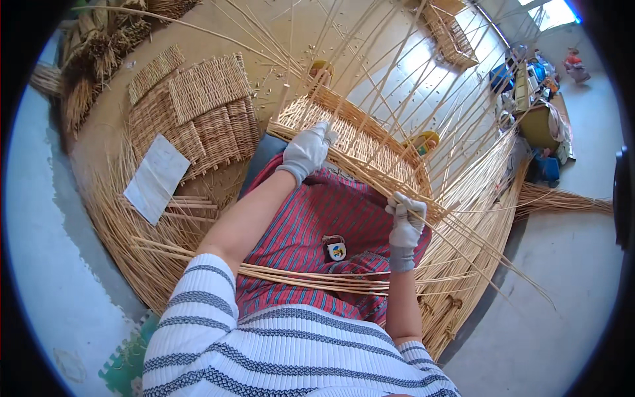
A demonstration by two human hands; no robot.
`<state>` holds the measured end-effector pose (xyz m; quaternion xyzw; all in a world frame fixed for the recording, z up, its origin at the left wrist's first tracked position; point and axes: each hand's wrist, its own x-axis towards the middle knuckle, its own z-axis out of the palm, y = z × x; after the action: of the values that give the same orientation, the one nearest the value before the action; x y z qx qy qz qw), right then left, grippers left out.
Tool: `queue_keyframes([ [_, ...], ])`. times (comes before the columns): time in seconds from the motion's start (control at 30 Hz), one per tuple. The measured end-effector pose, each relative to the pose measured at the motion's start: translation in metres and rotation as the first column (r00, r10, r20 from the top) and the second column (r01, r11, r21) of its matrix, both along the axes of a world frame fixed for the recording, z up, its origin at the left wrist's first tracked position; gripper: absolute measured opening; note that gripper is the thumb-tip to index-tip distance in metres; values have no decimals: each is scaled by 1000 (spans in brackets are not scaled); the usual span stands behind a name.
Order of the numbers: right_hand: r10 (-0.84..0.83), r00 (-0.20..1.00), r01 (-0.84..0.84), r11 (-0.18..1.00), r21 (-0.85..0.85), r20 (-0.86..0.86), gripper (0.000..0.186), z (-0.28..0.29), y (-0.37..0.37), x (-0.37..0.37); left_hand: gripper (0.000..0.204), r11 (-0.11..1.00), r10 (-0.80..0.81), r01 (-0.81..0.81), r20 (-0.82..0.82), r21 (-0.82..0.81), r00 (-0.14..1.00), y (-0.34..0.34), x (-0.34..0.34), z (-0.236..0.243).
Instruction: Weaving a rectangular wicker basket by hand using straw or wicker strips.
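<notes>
A partly woven wicker basket (380, 149) lies tilted across my knees, with long upright rods fanning out from its rim. My left hand (305, 152), in a white glove, is closed over the basket's near edge, left of its middle. At the near right corner my gloved right hand (405, 221) pinches thin wicker rods (479, 245) that trail off to the lower right. The fingertips of the left hand are partly hidden against the weave. A red striped cloth (297, 218) covers my lap, with a small tape measure (336, 249) on it and several loose rods across it.
Woven wicker panels (211, 89) are stacked on the floor at left, near a white sheet (157, 178). Long bundles of rods (473, 264) lie along the right. Another wicker basket (453, 36) stands at the far right, and straw bundles (99, 46) lean at far left.
</notes>
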<state>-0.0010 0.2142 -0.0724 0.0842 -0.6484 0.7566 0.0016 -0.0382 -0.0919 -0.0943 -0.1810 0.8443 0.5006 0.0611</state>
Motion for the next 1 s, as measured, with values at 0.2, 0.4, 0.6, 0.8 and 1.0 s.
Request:
queue_keyframes([
  [0.2,-155,980,163,985,-58,127,12,-35,-1,-50,28,770,-211,121,71,626,975,-23,-6,12],
  [0.4,75,837,-155,982,-104,-543,41,51,-123,-137,20,832,-23,28,-15,555,1000,3,-2,7],
  [0.6,163,786,-58,980,191,-596,76,45,-134,-187,28,853,-50,-10,100,522,994,12,-12,32],
  [0.8,-376,923,366,923,-120,-77,21,-22,-57,-41,46,778,190,-96,-87,621,978,19,-3,24],
  [1.0,-60,993,57,998,-24,-104,19,22,-85,-5,42,878,290,-308,104,368,951,35,-18,26],
])
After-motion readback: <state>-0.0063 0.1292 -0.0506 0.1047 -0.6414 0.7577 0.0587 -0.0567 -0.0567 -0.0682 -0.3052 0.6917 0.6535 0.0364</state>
